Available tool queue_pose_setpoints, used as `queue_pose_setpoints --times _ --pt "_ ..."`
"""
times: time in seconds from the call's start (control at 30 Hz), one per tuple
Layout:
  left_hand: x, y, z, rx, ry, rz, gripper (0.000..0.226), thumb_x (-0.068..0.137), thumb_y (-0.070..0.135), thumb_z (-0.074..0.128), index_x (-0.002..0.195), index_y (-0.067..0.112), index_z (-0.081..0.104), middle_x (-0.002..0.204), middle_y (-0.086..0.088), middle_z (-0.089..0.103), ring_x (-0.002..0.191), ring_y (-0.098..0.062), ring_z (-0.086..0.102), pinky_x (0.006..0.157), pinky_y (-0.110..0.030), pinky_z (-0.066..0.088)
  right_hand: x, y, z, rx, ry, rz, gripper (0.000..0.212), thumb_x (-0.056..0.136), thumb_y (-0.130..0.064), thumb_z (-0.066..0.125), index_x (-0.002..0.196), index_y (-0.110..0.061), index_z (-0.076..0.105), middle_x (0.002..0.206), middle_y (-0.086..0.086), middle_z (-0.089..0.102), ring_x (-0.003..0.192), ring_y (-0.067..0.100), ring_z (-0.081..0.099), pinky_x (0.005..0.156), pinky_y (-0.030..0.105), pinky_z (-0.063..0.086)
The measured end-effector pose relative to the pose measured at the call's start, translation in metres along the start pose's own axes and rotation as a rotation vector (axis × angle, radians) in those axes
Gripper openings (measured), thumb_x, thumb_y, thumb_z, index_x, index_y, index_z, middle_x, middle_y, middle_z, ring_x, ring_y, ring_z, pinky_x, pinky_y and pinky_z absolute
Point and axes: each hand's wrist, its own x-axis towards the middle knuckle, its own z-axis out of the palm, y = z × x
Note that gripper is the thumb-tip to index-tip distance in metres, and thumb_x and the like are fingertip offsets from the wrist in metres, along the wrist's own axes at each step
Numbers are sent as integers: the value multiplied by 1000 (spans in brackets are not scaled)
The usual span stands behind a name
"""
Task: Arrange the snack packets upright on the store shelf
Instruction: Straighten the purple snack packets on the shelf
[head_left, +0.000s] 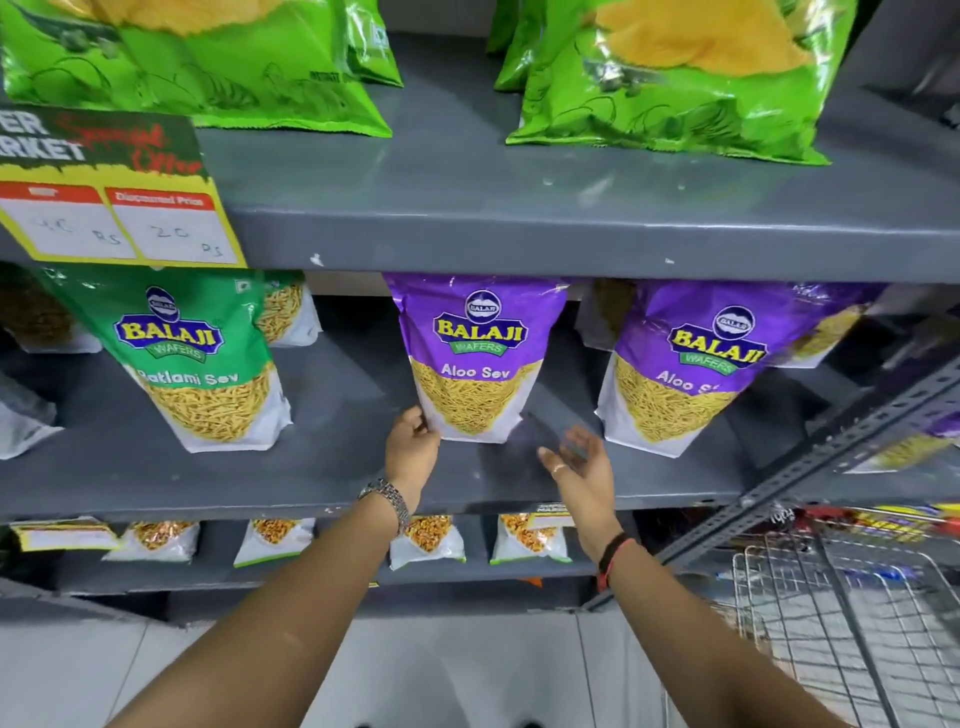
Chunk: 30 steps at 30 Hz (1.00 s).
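A purple and white plastic pouch of yellow sev (477, 364), reading "BALAJI WAFERS Aloo Sev", is standing upright on the grey metal middle shelf (332, 467). The left hand (412, 448) is gripping its lower left corner, while the right hand (582, 460) is hovering open and empty just beside it

Glossy plastic packets (477, 358) on painted metal shelf (311, 467).
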Motion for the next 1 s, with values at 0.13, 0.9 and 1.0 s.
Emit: queue_pose_setpoints --times 0.13,0.9,1.0 --pt "-34 3 40 -106 188 -127 24 80 0 44 62 17 45 68 -12 52 65 -28 48 57 -29 36 1 6 -61 -17 218 10 29 83 1 58 109 -8 49 106 5 57 101 23 55 90 32 43" --pt "-47 48 195 159 -396 -36 25 80 6 48 104 13 50 102 -6 59 93 -19 53 84 -31 42 101 -46 -134 -31 136 -2 27 92 -48 36 78 -29 49 69 -14 44 62 2 41 56 18 32" --pt "-45 51 198 153 -400 -49 30 80 5 46 109 11 49 105 -5 58 93 -18 52 85 -31 41 103 -46 -135 -9 112 8 30 92 -48 36 98 -23 52 82 -7 55 66 4 46 58 18 35"
